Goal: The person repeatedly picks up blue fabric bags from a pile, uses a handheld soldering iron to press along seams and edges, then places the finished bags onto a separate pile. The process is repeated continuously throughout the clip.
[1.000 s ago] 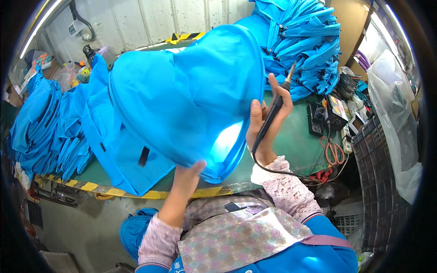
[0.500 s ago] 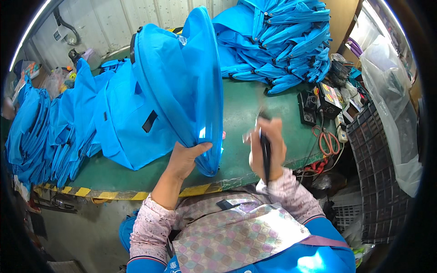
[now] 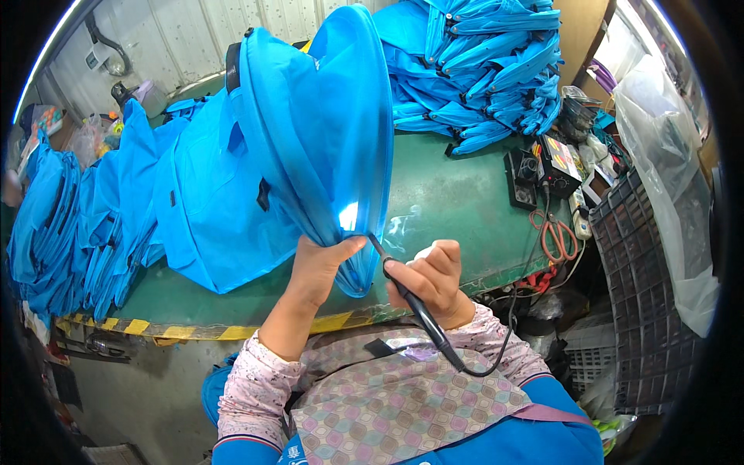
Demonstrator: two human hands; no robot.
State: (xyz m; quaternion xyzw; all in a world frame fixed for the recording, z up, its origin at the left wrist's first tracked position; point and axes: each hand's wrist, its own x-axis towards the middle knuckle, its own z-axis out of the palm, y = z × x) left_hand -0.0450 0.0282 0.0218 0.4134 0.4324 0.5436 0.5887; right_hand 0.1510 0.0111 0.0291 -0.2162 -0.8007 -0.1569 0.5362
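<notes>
Far left there's a stack of flat blue fabric bags (image 3: 54, 225) hanging over the edge of the green worktop (image 3: 457, 201). Next to it, the left hand (image 3: 322, 267) has its fingers pinched shut on the bottom rim of a big round blue fabric hoop bag (image 3: 310, 132), which stands tilted on edge above the worktop. The right hand (image 3: 430, 280) is wrapped tight around a black corded pen-shaped tool (image 3: 411, 298), tip touching that rim. Further right: orange-handled scissors (image 3: 552, 236).
</notes>
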